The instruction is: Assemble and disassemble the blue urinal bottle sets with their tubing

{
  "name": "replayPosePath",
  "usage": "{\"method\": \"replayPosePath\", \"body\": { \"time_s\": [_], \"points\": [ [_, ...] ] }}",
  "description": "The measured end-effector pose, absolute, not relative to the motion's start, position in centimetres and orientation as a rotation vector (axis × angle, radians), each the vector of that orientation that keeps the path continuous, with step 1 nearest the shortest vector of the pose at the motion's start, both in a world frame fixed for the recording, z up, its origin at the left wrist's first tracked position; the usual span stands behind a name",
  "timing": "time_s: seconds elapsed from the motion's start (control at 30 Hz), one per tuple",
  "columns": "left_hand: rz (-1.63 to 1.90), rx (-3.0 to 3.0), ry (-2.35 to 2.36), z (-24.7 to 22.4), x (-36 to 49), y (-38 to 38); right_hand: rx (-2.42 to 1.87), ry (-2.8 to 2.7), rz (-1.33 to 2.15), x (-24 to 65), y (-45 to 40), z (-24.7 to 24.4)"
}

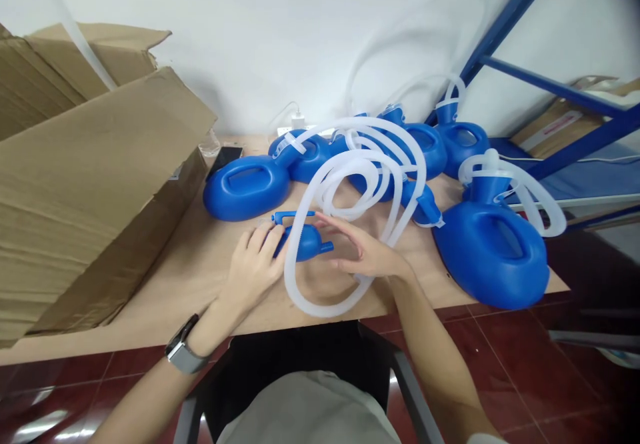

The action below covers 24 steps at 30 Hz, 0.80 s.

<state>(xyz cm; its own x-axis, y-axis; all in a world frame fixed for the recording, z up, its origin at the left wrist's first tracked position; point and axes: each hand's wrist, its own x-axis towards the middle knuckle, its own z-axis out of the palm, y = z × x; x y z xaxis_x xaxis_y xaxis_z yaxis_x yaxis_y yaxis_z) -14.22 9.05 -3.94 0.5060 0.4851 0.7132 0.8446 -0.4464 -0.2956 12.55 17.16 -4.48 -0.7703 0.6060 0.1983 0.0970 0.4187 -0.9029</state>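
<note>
At the tabletop [197,264], my left hand [255,272] grasps the blue spouted piece [309,243], my right hand [373,252] open beside it; likely light, stiff and smooth, it's best gripped around its rounded body.

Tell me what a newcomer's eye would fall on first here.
Probably the pale hose, looping across the middle of the table. Next come the bright blue bottles behind it and to its right, then the large open cardboard box at the left.

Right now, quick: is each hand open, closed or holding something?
Left hand: curled over the small blue container; whether it grips can't be told.
Right hand: open, beside the container's spout.
</note>
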Motion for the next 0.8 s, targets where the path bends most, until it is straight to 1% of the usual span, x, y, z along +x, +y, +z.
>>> {"method": "replayPosePath", "body": {
  "time_s": [0.1, 0.17, 0.23, 0.3, 0.37, 0.5, 0.57, 0.67, 0.8],
  "points": [
    [-0.771, -2.196, -0.999, -4.1, -13.3, 9.2, -0.662, -1.855, 1.697, 11.6, 17.1, -5.1],
    [-0.848, -2.314, -0.951, -4.3, -12.9, 9.2, -0.672, -1.691, 1.816, 10.8, 17.2, -5.3],
    [-0.976, -2.464, -0.967, -4.5, -12.8, 9.1, -0.651, -1.646, 1.854, 10.5, 17.2, -5.1],
    [-1.126, -2.562, -1.060, -4.3, -13.1, 9.3, -0.672, -1.675, 1.814, 10.8, 17.1, -4.6],
    [-1.271, -2.596, -1.271, -3.7, -13.5, 9.7, -0.727, -1.727, 1.751, 11.4, 16.7, -4.0],
    [-1.467, -2.779, -2.036, -2.6, -14.0, 11.4, -0.790, -1.730, 1.668, 12.1, 15.7, -3.7],
    [-1.535, -2.811, -2.308, -2.5, -13.9, 12.1, -0.806, -1.732, 1.601, 12.0, 15.5, -4.0],
    [-1.734, -2.776, -2.441, -2.5, -13.5, 12.7, -0.827, -1.819, 1.427, 11.8, 15.5, -4.6],
    [-2.105, -2.762, -2.704, -2.4, -13.1, 13.1, -0.814, -1.982, 1.214, 11.6, 15.9, -4.9]
  ]
}}
